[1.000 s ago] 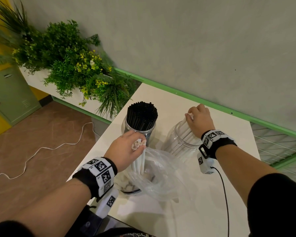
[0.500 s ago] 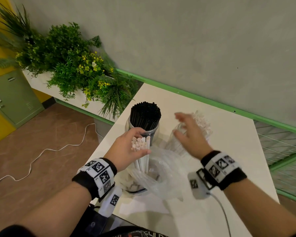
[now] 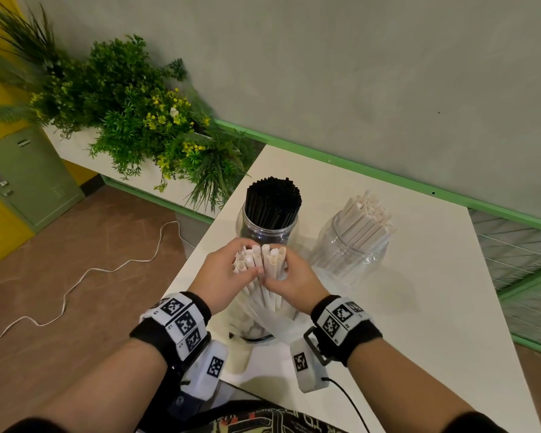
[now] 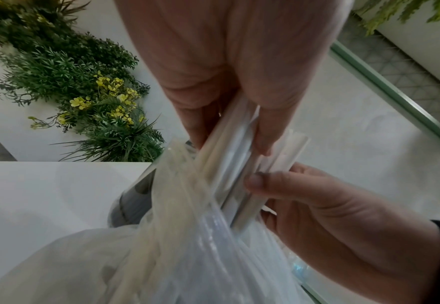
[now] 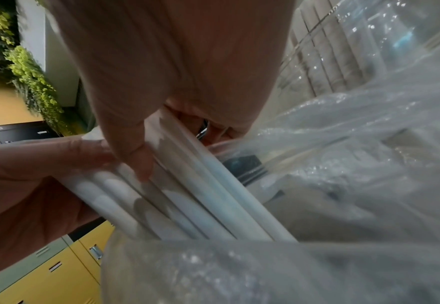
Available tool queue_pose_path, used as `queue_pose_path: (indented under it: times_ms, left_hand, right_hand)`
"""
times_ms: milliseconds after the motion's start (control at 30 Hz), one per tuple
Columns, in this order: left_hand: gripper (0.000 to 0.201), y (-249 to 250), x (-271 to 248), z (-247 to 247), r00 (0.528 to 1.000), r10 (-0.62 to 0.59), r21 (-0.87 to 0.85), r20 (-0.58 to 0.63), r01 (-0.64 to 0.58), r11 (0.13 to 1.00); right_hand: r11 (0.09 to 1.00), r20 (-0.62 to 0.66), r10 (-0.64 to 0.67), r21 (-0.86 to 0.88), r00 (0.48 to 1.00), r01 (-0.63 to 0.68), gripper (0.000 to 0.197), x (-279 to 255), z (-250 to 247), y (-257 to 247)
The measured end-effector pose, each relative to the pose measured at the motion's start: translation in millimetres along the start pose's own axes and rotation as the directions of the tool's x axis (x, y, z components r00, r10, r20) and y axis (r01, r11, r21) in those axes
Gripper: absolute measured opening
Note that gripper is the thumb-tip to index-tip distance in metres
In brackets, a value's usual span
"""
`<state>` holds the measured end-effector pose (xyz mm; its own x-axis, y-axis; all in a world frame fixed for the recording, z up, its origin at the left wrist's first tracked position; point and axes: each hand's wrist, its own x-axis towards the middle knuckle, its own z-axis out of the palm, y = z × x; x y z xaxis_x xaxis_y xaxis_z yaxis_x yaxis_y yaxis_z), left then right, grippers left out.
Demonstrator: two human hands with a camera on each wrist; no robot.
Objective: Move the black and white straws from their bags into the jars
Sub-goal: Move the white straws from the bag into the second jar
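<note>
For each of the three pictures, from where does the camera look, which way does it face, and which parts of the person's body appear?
Head: worn on the head, facing forward and down at the white table; both forearms and hands show.
Left wrist: looks along the left hand at the bundle of white paper straws; right hand shows too.
Right wrist: looks along the right hand; left hand shows too.
Shared: both wrist views see the straws rising from the clear plastic bag.

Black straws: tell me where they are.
In the head view, the black straws stand upright in the left jar, just beyond both hands and left of the white-straw jar.
</note>
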<state>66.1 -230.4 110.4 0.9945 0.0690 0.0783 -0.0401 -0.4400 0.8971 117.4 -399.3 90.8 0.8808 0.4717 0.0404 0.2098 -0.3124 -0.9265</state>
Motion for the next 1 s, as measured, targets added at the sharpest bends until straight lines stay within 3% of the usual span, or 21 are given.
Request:
queue_pose_path:
  times_ms: [367,467,533,667,867,1000]
  left_hand:
    - [0.024,6.4,-1.9,6.2,0.997,0.078,0.002,0.022,-0.078,0.997]
    - [0.013,6.5,-1.8,7.5,0.996,0.089,-0.005,0.006,-0.089,0.996]
    - [0.009,5.5,-1.3,8.0,0.996,0.093,0.010,0.000,-0.093,0.996]
    - [0.006,6.0,1.4,10.3,0.995,0.098,0.066,0.011,-0.098,0.993]
    - [0.007,9.6,8.5,13.9,0.994,0.106,0.133,0.018,-0.107,0.985]
    - [0.010,10.4,10.2,13.7,0.993,0.111,0.149,0.029,-0.114,0.982]
  right_hand:
    - [0.996,-0.112,0.021,0.086,0.993,-0.011,0.033,-8.5,4.2,-6.8]
    - [0.996,-0.178,0.001,0.088,0.984,0.015,0.021,-13.9,0.9,-9.7]
    - [0.995,-0.227,-0.039,0.081,0.973,0.059,0.024,-17.3,-4.3,-13.0]
    - [0.977,-0.338,-0.133,0.111,0.932,0.180,0.049,-22.3,-22.9,-32.4]
    - [0.953,-0.478,-0.215,0.090,0.852,0.291,0.050,-15.1,-83.9,-74.6]
    - [0.924,-0.611,-0.238,0.096,0.755,0.369,0.048,-10.3,-133.7,-102.0]
